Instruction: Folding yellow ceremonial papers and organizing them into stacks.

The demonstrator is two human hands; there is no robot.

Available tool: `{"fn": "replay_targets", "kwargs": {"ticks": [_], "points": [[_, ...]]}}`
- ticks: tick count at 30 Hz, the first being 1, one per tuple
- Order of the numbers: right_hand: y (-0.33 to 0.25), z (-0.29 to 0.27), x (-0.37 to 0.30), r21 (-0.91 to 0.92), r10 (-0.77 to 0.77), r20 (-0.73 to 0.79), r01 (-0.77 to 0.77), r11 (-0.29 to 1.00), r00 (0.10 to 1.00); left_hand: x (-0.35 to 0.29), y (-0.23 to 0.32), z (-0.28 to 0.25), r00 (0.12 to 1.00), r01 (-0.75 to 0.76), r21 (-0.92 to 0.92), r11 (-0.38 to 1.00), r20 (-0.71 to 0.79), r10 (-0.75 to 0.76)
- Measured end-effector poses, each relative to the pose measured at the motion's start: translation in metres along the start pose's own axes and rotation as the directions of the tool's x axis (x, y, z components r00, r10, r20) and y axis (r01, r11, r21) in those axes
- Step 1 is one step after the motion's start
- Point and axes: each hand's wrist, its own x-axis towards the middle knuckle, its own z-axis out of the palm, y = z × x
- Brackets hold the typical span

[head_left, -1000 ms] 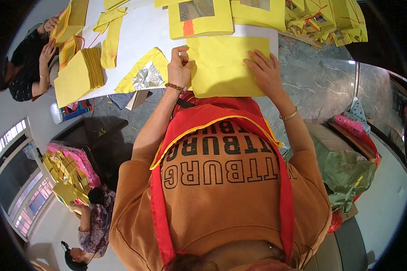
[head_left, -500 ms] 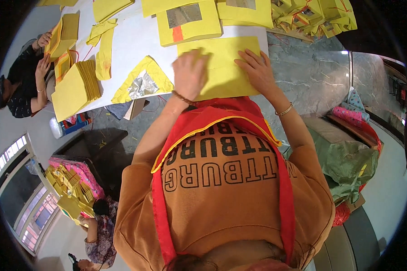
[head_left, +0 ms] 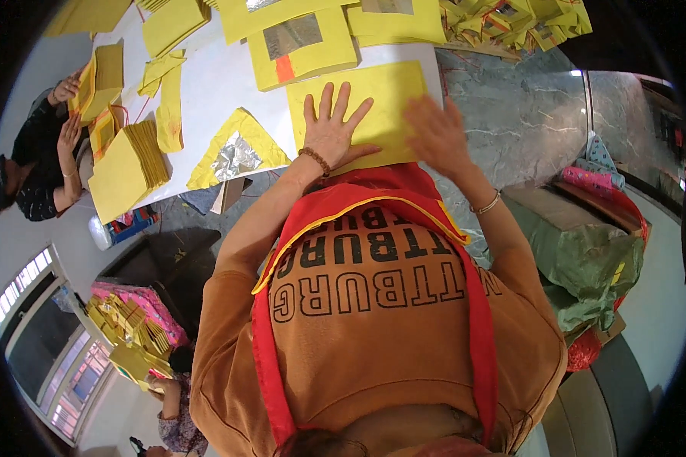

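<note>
A yellow paper sheet (head_left: 389,87) lies at the near edge of the white table (head_left: 206,84), just in front of the red apron. My left hand (head_left: 334,131) rests flat on its left part, fingers spread wide. Over its right edge is my right hand (head_left: 437,133), blurred by motion, with the fingers stretched out and nothing seen in them; whether it touches the paper I cannot tell. Right behind the sheet stands a stack of yellow paper (head_left: 305,57) with a silvery square and an orange strip on top. Left of my left hand lies a yellow triangular piece (head_left: 240,152) with silver foil.
Yellow paper strips (head_left: 169,114) and a thick yellow stack (head_left: 129,167) lie at the table's left, where a co-worker's hands (head_left: 68,114) hold yellow paper. Tied yellow bundles (head_left: 511,23) fill the back right. Boxes under green plastic (head_left: 587,244) stand on the right.
My left hand has gone from curled and blurred to flat and spread on the sheet. My right hand, earlier resting on the sheet's right edge, is now in motion there. The view has shifted slightly.
</note>
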Motion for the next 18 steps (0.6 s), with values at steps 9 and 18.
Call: {"fn": "replay_targets", "kwargs": {"ticks": [9,18], "points": [[-0.023,0.017,-0.028,-0.063,0.017,0.216,-0.003,0.998,0.976,0.002,0.004,-0.001,1.0,-0.003,0.035,0.999,-0.024,0.004],[-0.018,0.012,-0.015,-0.179,0.244,0.223,-0.206,0.962,0.944,0.002,0.006,-0.004,1.0,-0.013,0.05,0.999,-0.021,0.014]]}}
